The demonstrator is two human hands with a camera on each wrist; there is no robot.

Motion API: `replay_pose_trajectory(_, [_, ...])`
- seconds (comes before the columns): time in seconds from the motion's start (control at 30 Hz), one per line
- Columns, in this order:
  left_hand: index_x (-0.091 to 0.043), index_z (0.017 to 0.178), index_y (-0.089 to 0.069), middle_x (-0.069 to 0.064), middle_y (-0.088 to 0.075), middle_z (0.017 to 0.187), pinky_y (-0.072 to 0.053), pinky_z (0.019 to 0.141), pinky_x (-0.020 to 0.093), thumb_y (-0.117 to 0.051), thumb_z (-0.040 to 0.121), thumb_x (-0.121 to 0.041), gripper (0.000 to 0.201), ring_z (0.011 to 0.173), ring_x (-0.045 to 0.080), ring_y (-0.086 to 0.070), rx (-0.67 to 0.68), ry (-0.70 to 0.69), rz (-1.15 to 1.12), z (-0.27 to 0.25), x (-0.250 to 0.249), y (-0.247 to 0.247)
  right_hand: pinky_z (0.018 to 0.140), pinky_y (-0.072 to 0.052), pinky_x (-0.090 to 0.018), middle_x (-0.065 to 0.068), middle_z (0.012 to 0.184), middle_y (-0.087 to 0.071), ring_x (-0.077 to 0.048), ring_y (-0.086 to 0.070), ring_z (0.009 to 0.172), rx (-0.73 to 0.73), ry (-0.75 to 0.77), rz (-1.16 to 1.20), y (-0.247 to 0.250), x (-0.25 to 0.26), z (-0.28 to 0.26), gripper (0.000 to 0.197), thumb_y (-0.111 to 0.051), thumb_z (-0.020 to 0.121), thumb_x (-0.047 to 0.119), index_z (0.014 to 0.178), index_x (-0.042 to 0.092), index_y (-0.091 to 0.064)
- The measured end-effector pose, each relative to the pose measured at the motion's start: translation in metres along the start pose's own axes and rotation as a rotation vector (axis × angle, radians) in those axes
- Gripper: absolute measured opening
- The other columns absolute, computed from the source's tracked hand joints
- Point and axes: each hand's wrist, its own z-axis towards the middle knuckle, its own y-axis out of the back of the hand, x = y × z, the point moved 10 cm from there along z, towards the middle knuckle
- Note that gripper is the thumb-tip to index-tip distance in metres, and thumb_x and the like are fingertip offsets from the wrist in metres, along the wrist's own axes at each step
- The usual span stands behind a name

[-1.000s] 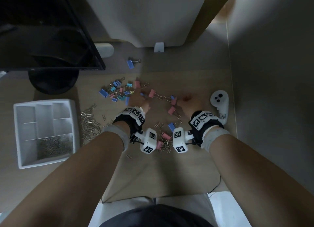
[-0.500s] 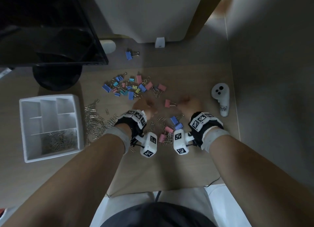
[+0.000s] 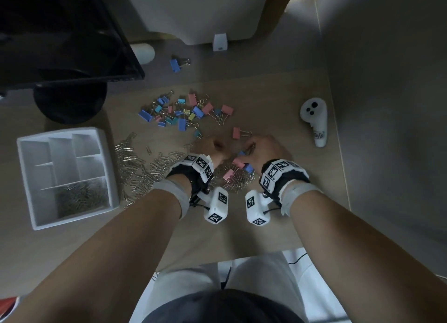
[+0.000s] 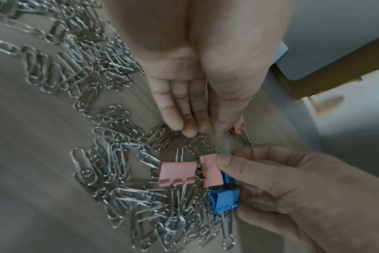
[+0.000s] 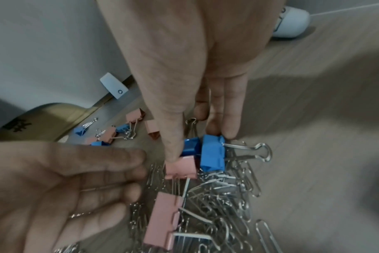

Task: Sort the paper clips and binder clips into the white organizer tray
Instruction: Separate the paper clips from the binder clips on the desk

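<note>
Binder clips [image 5: 212, 154], blue and pink, sit pinched in your right hand [image 5: 184, 71] above the paper clips [image 4: 110, 171] strewn on the table [image 3: 266, 226]. Your left hand [image 4: 197, 77] hovers with fingers straight and together. The white organizer tray [image 3: 26, 177] lies to the left.

Left hand [image 4: 184, 95]: centre of head view, fingers straight, held together, tips down.
Right hand [image 5: 197, 82]: just right of it, thumb and fingers pinching.
Forearms: bare, converging from lower corners.
</note>
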Motion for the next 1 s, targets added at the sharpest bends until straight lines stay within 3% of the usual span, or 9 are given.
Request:
replay_pose_trajectory(0.1, [-0.028,0.094,-0.063,0.003,-0.069,0.093,-0.056,0.086,0.044,-0.078,0.068,-0.013,0.033,0.096,0.029,-0.067,-0.018,0.003,-0.031,-0.009,-0.001,0.008,0.066,-0.046,-0.024,-0.004,0.100,-0.068,-0.020,-0.067,0.083,-0.010,-0.029,0.014,-0.004,-0.001,-0.002,0.024,-0.083,0.073,0.040,0.086,0.022,-0.073])
replay_pose_trajectory(0.17, [-0.017,0.109,-0.064,0.003,-0.069,0.104,-0.055,0.088,0.043,-0.085,0.062,-0.018,0.051,0.100,0.026,-0.065,-0.026,0.006,0.008,-0.011,0.001,0.011,0.068,-0.043,-0.023,-0.006,0.100,-0.070,-0.022,-0.067,0.088,-0.023,-0.027,0.040,-0.005,0.000,-0.003,0.023,-0.082,0.075,0.036,0.089,0.020,-0.074])
replay_pose_trajectory(0.3, [-0.011,0.095,-0.066,0.000,-0.070,0.088,-0.056,0.083,0.037,-0.092,0.054,-0.021,0.050,0.085,0.020,-0.067,0.058,-0.023,0.078,-0.022,0.004,0.003,0.079,-0.045,-0.026,-0.007,0.109,-0.067,-0.026,-0.062,0.102,-0.062,-0.015,0.083,-0.003,0.008,-0.002,0.025,-0.077,0.080,0.036,0.101,0.025,-0.073])
replay_pose_trajectory(0.5, [-0.019,0.096,-0.058,0.001,-0.064,0.093,-0.054,0.076,0.035,-0.089,0.057,-0.009,0.051,0.082,0.023,-0.065,0.014,-0.106,0.298,-0.019,0.008,0.001,0.068,-0.036,-0.022,-0.012,0.118,-0.057,-0.025,-0.059,0.088,-0.030,-0.015,0.041,-0.006,0.011,0.000,0.021,-0.071,0.087,0.028,0.106,0.019,-0.069])
replay_pose_trajectory(0.6, [-0.019,0.088,-0.066,0.001,-0.068,0.091,-0.050,0.072,0.028,-0.085,0.064,-0.014,0.032,0.084,0.022,-0.066,-0.028,-0.098,0.346,-0.017,0.007,0.003,0.062,-0.042,-0.010,-0.004,0.116,-0.046,-0.016,-0.058,0.080,0.050,0.037,0.054,-0.007,0.012,-0.008,0.045,-0.079,0.075,0.027,0.117,0.024,-0.065])
replay_pose_trajectory(0.63, [-0.016,0.086,-0.070,0.002,-0.070,0.091,-0.051,0.073,0.027,-0.084,0.066,-0.015,0.024,0.084,0.022,-0.067,-0.018,-0.091,0.367,-0.017,0.005,0.002,0.074,-0.051,-0.017,-0.002,0.118,-0.044,-0.018,-0.060,0.089,0.079,0.056,0.012,-0.009,0.013,-0.010,0.056,-0.083,0.068,0.032,0.120,0.029,-0.062])
replay_pose_trajectory(0.7, [-0.012,0.085,-0.075,0.004,-0.073,0.091,-0.054,0.077,0.029,-0.083,0.069,-0.016,0.018,0.085,0.023,-0.069,-0.011,-0.075,0.415,-0.018,0.005,0.002,0.091,-0.052,-0.033,-0.004,0.128,-0.040,-0.026,-0.055,0.111,0.123,0.082,-0.111,-0.016,0.015,-0.013,0.075,-0.087,0.060,0.035,0.128,0.035,-0.054])
replay_pose_trajectory(0.8, [-0.013,0.084,-0.070,0.004,-0.072,0.090,-0.056,0.079,0.034,-0.083,0.067,-0.016,0.022,0.084,0.023,-0.068,-0.049,-0.073,0.405,-0.020,0.004,0.010,0.090,-0.052,-0.037,-0.005,0.135,-0.038,-0.031,-0.056,0.113,0.106,0.096,-0.211,-0.021,0.021,-0.013,0.078,-0.086,0.063,0.036,0.130,0.041,-0.045])
replay_pose_trajectory(1.0, [-0.023,0.086,-0.066,-0.008,-0.070,0.087,-0.055,0.080,0.032,-0.083,0.066,-0.026,0.027,0.081,0.015,-0.067,-0.081,-0.077,0.457,-0.027,0.016,0.020,0.084,-0.054,-0.037,-0.005,0.122,-0.046,-0.029,-0.060,0.097,0.057,0.119,-0.150,-0.024,0.021,-0.005,0.048,-0.083,0.075,0.037,0.116,0.031,-0.058])
